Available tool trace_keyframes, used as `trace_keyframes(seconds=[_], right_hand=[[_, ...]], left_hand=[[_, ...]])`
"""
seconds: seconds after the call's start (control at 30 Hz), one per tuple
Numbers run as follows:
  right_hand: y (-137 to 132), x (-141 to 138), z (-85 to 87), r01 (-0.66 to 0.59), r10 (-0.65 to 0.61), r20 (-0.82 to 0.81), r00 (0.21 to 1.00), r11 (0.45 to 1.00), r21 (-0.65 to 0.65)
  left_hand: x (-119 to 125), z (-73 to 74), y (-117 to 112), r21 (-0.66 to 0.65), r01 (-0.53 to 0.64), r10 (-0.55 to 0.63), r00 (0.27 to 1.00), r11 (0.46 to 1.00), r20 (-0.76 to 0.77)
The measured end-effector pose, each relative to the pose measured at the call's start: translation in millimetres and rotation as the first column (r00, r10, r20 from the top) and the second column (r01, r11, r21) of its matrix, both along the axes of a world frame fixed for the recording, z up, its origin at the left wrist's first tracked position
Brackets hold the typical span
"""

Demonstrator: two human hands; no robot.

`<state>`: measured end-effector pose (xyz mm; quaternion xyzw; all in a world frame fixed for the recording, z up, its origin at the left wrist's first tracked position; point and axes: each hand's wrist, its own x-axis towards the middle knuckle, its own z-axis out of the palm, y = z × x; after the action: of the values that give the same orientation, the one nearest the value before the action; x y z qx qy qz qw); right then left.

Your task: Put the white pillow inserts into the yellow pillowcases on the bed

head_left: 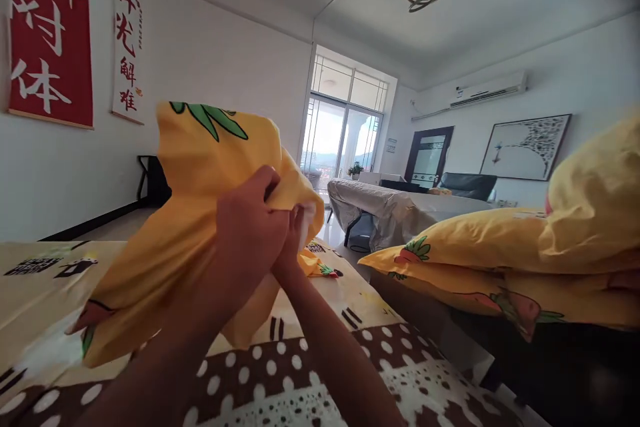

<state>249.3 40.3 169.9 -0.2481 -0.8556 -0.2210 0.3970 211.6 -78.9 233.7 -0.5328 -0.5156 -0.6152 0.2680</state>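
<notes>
A yellow pillowcase printed with carrots and green leaves is raised in front of me, its loose cloth draping to the lower left. My left hand is closed in a fist around the bunched edge of the fabric. Right beside it, my right hand pinches the same edge, its fingers partly hidden by the cloth and the left hand. Beneath both arms spreads a patterned cloth in cream and brown with white dots. Another bit of yellow carrot-print fabric lies on it, just past my hands.
Stuffed pillows in matching yellow covers are piled on a dark surface at the right. Farther back stand a covered table and a black chair. A glass door is in the far wall.
</notes>
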Motion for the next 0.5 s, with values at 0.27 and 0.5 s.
trace_keyframes(seconds=[0.27,0.5], right_hand=[[-5,-3,56.6,-0.195,0.154,0.183,0.971,0.952,0.237],[15,4,-62.1,-0.340,0.390,0.450,0.803,0.921,-0.190]], left_hand=[[-29,33.6,-34,0.174,-0.175,0.192,0.978,0.969,-0.086],[-98,-58.3,4,-0.472,-0.521,0.348,0.844,0.711,-0.408]])
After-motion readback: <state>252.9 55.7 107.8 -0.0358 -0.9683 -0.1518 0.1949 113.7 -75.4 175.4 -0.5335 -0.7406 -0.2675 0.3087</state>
